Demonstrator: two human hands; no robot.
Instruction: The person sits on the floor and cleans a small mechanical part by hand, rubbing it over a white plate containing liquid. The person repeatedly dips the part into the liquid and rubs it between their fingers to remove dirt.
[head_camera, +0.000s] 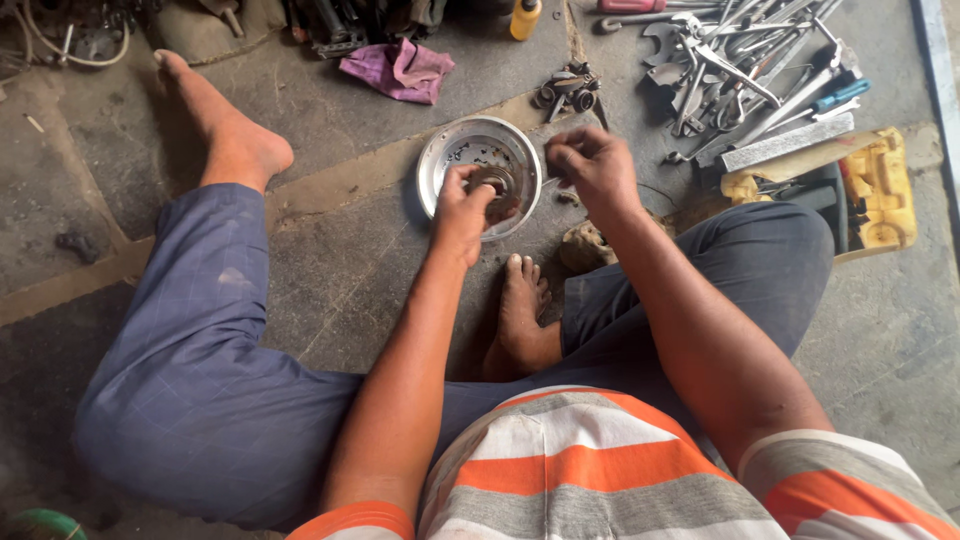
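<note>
Gear part (492, 182) gripped by left hand (462, 205) over metal bowl (445, 155), right hand (590, 165) pinched, perhaps on something small.

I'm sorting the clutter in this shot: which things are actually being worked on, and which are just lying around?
In use:
left hand gripping a round metal part
metal bowl beneath it
right hand pinching something too small to tell

Lying about:
pile of spanners
purple rag
yellow bottle
yellow tool tray
small dark parts

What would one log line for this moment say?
left hand: holds round metal part over steel bowl | right hand: pinched at bowl rim, item unclear | pile of wrenches: on floor beyond right hand
</note>
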